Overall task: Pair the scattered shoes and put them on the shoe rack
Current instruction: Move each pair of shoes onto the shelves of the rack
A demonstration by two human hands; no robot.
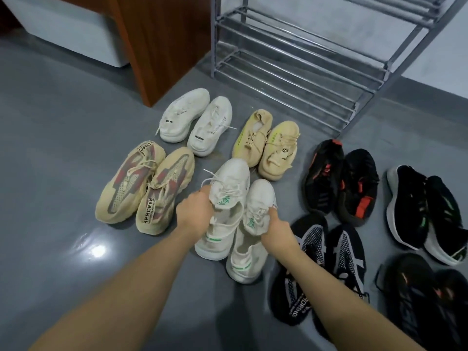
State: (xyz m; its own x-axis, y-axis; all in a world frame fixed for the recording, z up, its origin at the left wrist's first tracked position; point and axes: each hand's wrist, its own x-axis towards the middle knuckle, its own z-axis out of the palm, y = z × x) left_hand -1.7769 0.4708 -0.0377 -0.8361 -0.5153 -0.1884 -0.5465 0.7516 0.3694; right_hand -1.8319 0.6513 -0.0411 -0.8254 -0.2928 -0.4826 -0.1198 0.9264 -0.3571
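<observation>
The tongue and collar of a white knit trainer with green trim [225,209] are pinched in the closed left hand [195,214], while the collar of its matching white knit trainer [253,231] is gripped in the closed right hand [277,233]. Both sets of fingers are curled tight on the fabric, so no gap can be seen in either grip. The two trainers lie side by side and touching, their long axes running from near to far, toes pointed toward the far side. Whether their soles are clear of the grey floor [63,148] cannot be told.

Around this pair, other pairs are set out on the floor: beige mesh shoes with red panels [141,183] to the left, chunky white trainers [197,120] and pale yellow knit shoes [268,145] beyond, and black pairs to the right.

The grey metal shoe rack [304,72] stands farther off and to the right of the grip, its slatted shelves bare where visible. A lift and a carry forward and rightward is judged to be called for, with the right hand nearer the rack.
</observation>
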